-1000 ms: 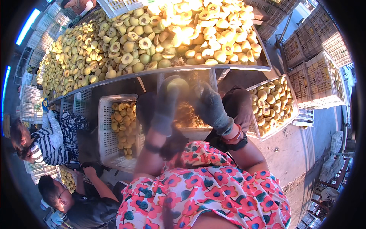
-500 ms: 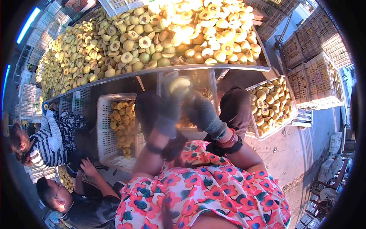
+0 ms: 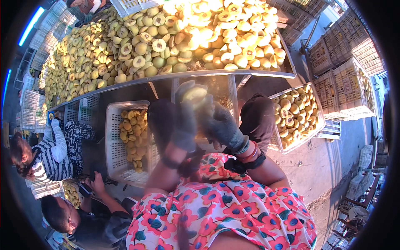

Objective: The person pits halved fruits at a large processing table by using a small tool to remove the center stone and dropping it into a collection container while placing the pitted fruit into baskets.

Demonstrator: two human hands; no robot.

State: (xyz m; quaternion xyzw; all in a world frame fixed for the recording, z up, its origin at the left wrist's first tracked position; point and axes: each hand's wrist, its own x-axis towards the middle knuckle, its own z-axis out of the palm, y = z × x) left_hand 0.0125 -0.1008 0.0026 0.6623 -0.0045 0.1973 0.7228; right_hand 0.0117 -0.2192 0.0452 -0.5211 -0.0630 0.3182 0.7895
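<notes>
Metal-rimmed table [image 3: 200, 73], heaped fruit [image 3: 138, 62] | stacked crates [image 3: 339, 85] at right | left hand [image 3: 185, 110] clamped on fruit piece [image 3: 195, 94] | right hand [image 3: 222, 126]: can't tell

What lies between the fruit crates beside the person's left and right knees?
In the head view: dark trouser legs, the left hand holding fruit, the right hand, a pale container.

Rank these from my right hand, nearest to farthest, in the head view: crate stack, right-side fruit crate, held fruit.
From your right hand:
1. Held fruit, in your left hand.
2. Right-side fruit crate, beside your right knee.
3. Crate stack, farther right.
</notes>
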